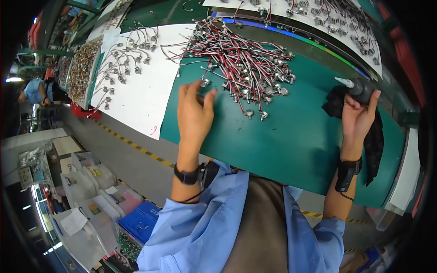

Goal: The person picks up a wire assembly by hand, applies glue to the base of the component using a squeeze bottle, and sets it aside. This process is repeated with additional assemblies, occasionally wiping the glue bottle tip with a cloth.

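My left hand [195, 111] is over the green table, its thumb apart from its bent fingers. Right by its index fingertip is a small silver metal part [205, 83] with thin wires; I cannot tell whether they touch. Just beyond lies a large heap of similar wired metal parts [255, 68], their red, black and white leads tangled together. My right hand [357, 116] is closed around a dark squeeze bottle [363, 92] with a pale pointed nozzle, tilted to the left. A black cloth [374, 148] lies beneath and beside that hand.
A white sheet [141, 91] on the left bears rows of wired parts [125, 61]. Behind the heap runs a rail [296, 34], with another white sheet of parts [364, 27] beyond. Plastic bins [98, 204] and a blue lid [140, 222] are lower left; a person [36, 91] is farther off.
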Demonstrator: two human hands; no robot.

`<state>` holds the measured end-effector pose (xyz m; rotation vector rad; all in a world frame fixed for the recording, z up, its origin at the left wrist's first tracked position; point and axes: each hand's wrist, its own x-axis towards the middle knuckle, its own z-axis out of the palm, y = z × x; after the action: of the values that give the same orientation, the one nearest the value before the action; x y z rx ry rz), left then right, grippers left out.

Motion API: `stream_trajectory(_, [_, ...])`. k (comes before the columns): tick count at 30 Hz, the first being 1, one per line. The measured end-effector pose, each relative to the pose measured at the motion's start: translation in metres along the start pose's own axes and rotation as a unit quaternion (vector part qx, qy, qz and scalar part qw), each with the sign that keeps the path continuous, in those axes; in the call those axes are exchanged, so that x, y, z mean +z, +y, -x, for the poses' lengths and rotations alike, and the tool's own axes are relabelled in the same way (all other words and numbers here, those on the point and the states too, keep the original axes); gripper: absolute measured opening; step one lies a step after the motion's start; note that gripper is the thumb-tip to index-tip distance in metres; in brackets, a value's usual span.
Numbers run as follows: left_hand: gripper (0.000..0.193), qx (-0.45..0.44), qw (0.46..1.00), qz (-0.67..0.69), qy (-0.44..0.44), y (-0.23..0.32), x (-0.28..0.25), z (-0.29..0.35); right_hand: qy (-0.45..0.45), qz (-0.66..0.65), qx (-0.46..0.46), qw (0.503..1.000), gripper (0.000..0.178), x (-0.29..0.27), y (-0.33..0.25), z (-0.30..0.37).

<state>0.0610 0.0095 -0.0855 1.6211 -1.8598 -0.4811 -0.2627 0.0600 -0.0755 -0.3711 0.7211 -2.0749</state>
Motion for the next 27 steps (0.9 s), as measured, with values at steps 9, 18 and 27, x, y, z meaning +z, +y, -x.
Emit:
stream_trajectory(9, [0.027,-0.099,0.994,-0.006,0.055,-0.024,0.017,-0.016,-0.005,-0.023,0.029,0.999,0.023,-0.001,0.002,0.004])
stream_trajectory(18, [0.025,0.047,0.982,0.179,0.041,0.072,0.029,0.007,0.025,0.020,-0.042,0.999,0.022,0.002,-0.028,0.002])
stream_trajectory(27, [0.025,0.222,0.960,0.089,-0.146,0.157,0.158,0.006,0.030,0.224,-0.087,0.970,0.022,-0.028,-0.069,-0.018])
